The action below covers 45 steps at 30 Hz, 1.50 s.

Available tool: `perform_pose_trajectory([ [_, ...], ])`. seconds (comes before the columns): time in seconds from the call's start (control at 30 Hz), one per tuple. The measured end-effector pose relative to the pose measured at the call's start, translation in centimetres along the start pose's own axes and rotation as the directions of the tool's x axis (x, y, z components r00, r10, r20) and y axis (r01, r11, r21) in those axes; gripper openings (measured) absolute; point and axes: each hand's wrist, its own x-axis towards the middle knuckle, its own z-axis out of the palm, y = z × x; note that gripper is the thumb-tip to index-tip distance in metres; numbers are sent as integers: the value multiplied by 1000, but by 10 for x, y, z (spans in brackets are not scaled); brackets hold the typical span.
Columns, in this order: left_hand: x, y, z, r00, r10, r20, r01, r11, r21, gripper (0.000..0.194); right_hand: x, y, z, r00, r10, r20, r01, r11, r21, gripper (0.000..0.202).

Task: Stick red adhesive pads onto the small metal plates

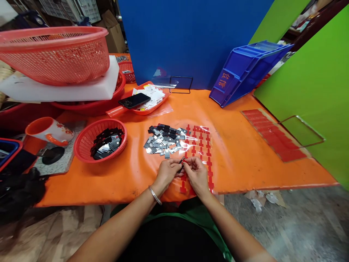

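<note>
My left hand (167,172), with a bracelet at its wrist, pinches a small dark metal plate (180,167). My right hand (198,175) is closed at the same plate, its thumb and fingertips meeting it from the right. A bit of red shows at the plate's upper end; the fingers hide most of the rest. Just beyond my hands lies a loose pile of small silver and black metal plates (165,140). Under and beside my right hand is a clear sheet with rows of red T-shaped stickers (201,143), partly covered by the hand.
At left stands a red basket (79,143) holding more plates. Behind it, a red scoop (114,111) carries paper slips and a phone (135,100). A mug (46,129) lies tipped at far left. A blue bin (234,76) leans back right, near a red-patterned sheet (272,134).
</note>
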Motion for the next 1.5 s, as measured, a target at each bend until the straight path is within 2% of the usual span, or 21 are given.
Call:
perform_pose_trajectory([
  [0.07,1,-3,1,1000,27,-10,-27,999,-18,10,-3,-3,0,999,-35,3,35,999,-17,14],
  [0.17,1,-5,2,999,54,-8,-54,998,-38,9,-4,-7,-2,991,-133,-30,127,980,-150,11],
  [0.3,1,-5,2,999,33,-36,-34,999,-18,12,2,-9,-6,973,-214,-89,185,949,-256,10],
  [0.43,2,-4,3,999,26,-40,-26,1000,1,9,8,-9,-7,983,-163,-83,139,961,-240,11],
  [0.87,5,-7,0,999,42,-18,-42,999,9,9,13,-11,-5,991,-109,-81,88,970,-227,12],
  [1.0,3,-6,1,999,30,-36,-29,999,13,12,13,-12,-5,996,-33,-77,17,981,-194,14],
  [1.23,0,-3,1,999,25,-25,-24,1000,17,14,14,-15,-5,994,102,-38,-104,992,-71,21],
  [1.37,-3,0,2,999,42,-9,-42,999,11,13,15,-15,-4,991,127,-41,-126,992,25,25],
  [1.43,-5,1,2,999,53,-4,-53,999,4,13,16,-14,-4,990,127,-66,-121,989,83,34],
  [1.5,-7,2,2,998,58,2,-58,998,3,13,18,-13,-6,989,141,-37,-136,984,117,46],
])
